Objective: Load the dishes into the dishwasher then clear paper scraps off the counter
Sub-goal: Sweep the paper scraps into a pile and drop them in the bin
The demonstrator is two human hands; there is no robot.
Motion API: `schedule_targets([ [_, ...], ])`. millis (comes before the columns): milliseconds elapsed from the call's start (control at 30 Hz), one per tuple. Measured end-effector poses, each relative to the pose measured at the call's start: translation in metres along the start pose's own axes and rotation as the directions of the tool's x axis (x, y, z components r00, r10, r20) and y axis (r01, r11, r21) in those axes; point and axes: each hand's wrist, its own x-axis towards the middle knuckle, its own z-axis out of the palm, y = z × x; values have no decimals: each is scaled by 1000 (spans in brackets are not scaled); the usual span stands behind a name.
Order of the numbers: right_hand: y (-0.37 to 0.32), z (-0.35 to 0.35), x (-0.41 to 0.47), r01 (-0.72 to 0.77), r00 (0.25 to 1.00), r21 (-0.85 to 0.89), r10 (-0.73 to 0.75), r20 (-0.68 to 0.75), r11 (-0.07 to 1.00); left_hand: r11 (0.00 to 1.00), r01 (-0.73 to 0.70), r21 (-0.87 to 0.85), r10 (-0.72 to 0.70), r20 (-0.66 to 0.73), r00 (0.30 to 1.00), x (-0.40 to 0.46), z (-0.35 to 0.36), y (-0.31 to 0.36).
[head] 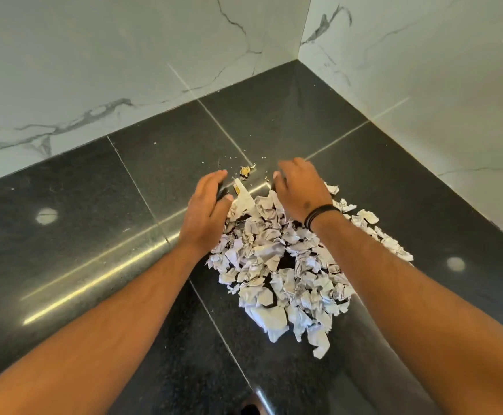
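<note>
At the far edge of the heap of paper scraps (283, 265), my fingers are stretched out nearly straight and close together, holding nothing. My left hand (207, 211) stands on edge at about ten o'clock from the heap's middle, palm turned inward, its thumb against a larger folded scrap (244, 199). My right hand (299, 188) lies at about twelve to one o'clock, palm down, fingertips bent slightly toward the stone; whether they touch it I cannot tell. A black band (319, 215) circles that wrist. Both forearms reach in from six o'clock, the heap between them. The scraps sit piled on the dark polished counter (79, 235), with a trail (388, 238) running out toward three o'clock under my right forearm. One small crumpled bit (245, 170) lies apart at twelve o'clock, between my fingertips. White veined wall tiles (124, 70) meet in the corner beyond.
</note>
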Motion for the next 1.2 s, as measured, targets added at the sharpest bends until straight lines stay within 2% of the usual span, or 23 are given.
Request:
schedule_targets([
  [100, -1, -2, 35, -68, 997, -26, 67, -27, 997, 997, 43, 59, -43, -12, 999, 23, 3, 1],
  [200, -12, 6, 64, -85, 992, -119, 95, 80, 989, 971, 24, 239, -33, 30, 999, 35, 6, -2],
  [300, -33, 17, 79, 40, 982, -187, -4, 186, 982, 951, 10, 310, -19, 26, 999, 36, 8, -2],
  [433, -58, 27, 74, 228, 947, -205, -168, 273, 952, 952, 2, 307, -11, 29, 1000, 37, 7, 1],
  [600, -44, 26, 30, 347, 917, -180, -293, 269, 920, 957, 10, 290, -17, 22, 1000, 33, 6, 2],
  [700, -35, 22, 14, 336, 919, -93, -304, 252, 937, 952, -2, 305, -10, 35, 999, 34, 6, 0],
  [767, -31, 15, 25, 286, 938, -82, -261, 229, 955, 950, -4, 312, -9, 41, 999, 34, 8, -1],
  [867, -21, 3, 63, 123, 984, -139, -102, 147, 983, 948, -7, 319, -6, 41, 999, 34, 9, -2],
  [967, -19, 3, 83, 14, 984, -247, 31, 176, 969, 947, -7, 321, -4, 34, 999, 34, 9, -2],
  [1067, -37, 14, 72, 30, 982, -307, 30, 189, 951, 951, 4, 310, -13, 27, 1000, 35, 9, -1],
  [1200, -62, 26, 39, 162, 964, -262, -96, 249, 951, 956, 1, 295, -7, 19, 1000, 35, 7, -1],
])
